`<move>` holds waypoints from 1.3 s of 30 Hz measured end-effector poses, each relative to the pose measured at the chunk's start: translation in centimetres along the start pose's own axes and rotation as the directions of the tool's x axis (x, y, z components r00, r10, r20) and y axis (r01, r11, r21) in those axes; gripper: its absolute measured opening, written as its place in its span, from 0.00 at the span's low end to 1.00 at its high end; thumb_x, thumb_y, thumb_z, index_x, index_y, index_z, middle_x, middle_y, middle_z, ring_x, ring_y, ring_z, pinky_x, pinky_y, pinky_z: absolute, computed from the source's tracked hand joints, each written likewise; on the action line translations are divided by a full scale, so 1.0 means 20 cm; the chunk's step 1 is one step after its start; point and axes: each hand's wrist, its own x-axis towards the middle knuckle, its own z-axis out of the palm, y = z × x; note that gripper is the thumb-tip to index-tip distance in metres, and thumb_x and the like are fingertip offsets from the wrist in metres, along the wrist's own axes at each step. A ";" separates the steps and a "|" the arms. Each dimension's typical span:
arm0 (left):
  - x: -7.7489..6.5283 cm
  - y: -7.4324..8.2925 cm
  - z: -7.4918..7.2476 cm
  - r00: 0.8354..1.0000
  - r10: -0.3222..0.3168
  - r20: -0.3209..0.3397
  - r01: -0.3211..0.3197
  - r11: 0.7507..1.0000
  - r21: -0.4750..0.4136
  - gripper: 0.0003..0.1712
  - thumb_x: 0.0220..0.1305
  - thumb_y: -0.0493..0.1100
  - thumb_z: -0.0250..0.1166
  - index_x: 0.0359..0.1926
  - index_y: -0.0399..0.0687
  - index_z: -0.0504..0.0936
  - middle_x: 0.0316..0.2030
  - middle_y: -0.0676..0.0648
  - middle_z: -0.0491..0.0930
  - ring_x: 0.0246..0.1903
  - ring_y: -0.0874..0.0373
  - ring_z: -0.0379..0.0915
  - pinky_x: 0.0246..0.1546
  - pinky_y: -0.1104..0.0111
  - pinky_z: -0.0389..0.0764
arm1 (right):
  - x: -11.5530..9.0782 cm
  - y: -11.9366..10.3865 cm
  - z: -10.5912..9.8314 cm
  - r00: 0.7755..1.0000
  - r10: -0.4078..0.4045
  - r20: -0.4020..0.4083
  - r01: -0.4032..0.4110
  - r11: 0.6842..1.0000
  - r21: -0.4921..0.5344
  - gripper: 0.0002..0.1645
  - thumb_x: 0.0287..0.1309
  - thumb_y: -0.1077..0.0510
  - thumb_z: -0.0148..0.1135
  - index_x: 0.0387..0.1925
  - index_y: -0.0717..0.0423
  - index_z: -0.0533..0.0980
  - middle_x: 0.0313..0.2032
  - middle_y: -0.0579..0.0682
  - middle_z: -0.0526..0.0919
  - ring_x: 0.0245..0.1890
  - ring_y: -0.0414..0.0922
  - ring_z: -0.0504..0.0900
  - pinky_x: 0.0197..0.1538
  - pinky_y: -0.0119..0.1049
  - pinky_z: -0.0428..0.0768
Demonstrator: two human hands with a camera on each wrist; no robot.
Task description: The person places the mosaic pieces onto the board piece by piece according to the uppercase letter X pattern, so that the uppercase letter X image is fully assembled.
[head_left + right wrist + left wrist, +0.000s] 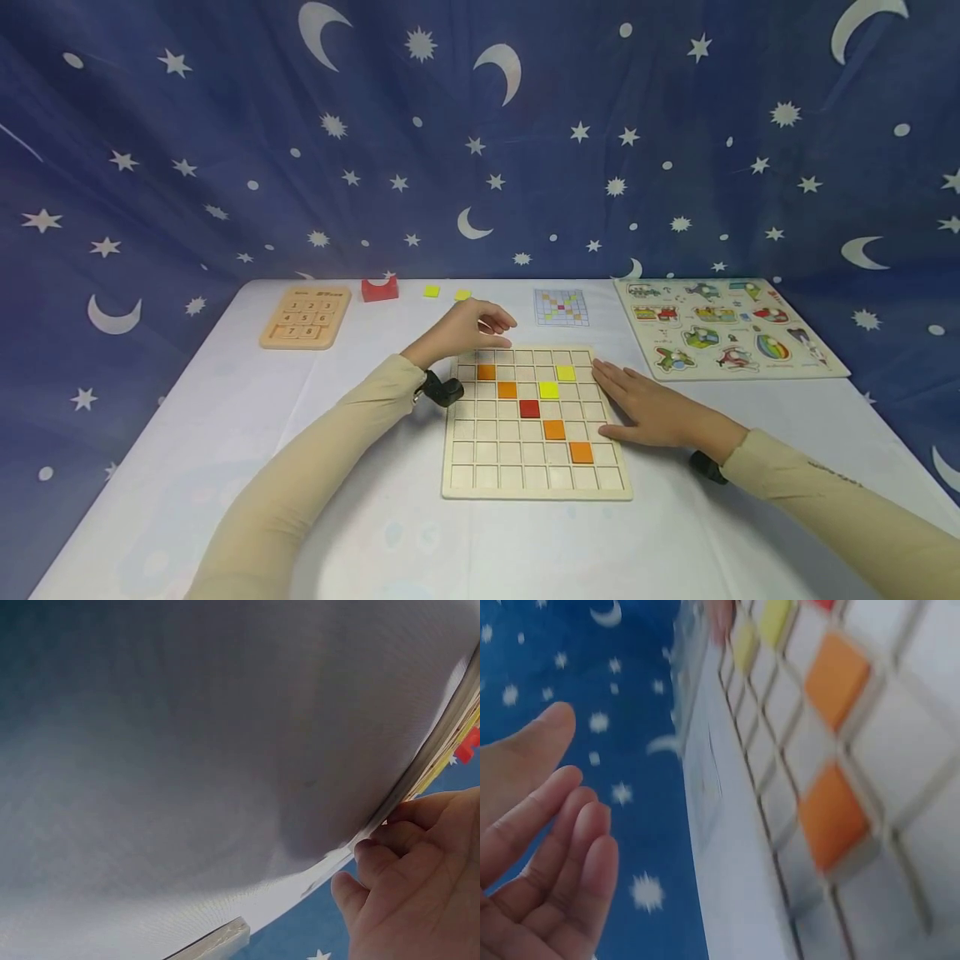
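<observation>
A pale wooden grid board (486, 477) lies flat in front of me. Set in its cells are several orange tiles (554, 430), one red tile (529, 409) and two yellow tiles (549, 390), along two slanting lines. Over the board's far left corner hovers my left hand (471, 327), fingers loosely bent; the left wrist view shows nothing between thumb and fingertips. My right hand (654, 407) rests along the board's right edge, its fingers extended and touching the rim. Beyond the board lies a pattern card (561, 308) printed with a coloured X on a grid.
Two loose yellow tiles (431, 292) lie at the back, beside a small red block (380, 289). A wooden number puzzle (305, 318) sits at back left. At back right is a picture peg puzzle (723, 329). A starry blue curtain (420, 167) hangs behind the table.
</observation>
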 end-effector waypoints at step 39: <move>0.25 -0.47 -0.20 0.912 -0.348 -0.215 0.367 0.928 0.056 0.25 0.53 0.31 0.67 0.55 0.34 0.76 0.50 0.37 0.78 0.50 0.47 0.73 0.58 0.61 0.73 | 0.00 0.01 0.01 1.000 0.005 0.014 -0.006 1.000 0.021 0.56 0.57 0.26 0.45 0.73 0.57 0.44 0.74 0.55 0.44 0.73 0.55 0.50 0.71 0.54 0.55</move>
